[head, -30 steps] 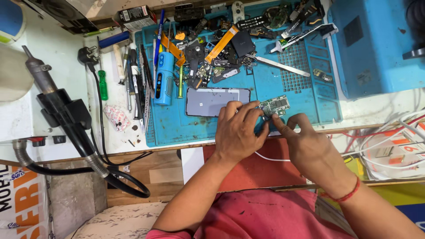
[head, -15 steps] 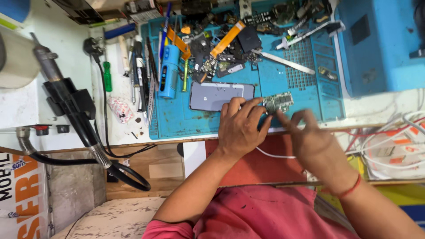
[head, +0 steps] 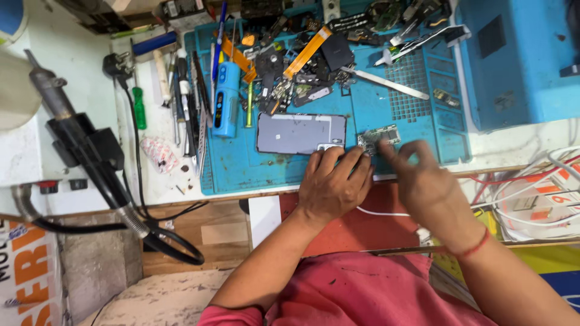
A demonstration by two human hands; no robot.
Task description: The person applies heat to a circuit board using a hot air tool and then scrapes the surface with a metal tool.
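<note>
Circuit board (head: 379, 138), small and green, lies on the blue mat (head: 290, 166) just ahead of both hands, at the mat's near edge. Change since a second ago: the camera view has shifted slightly; both hands have stayed at the board. Left hand (head: 335, 184): palm down, fingers curled narrow, tips at the board's near-left edge; whether it grips the board cannot be told. Right hand (head: 423, 181): blurred, forefinger stretched to the board's near-right corner, grip unclear. Grey phone back (head: 300, 133): just beyond the left hand's fingertips. Blue cylindrical tool (head: 225, 99): well left of the left hand. Metal tweezers (head: 386, 83): farther ahead on the table.
</note>
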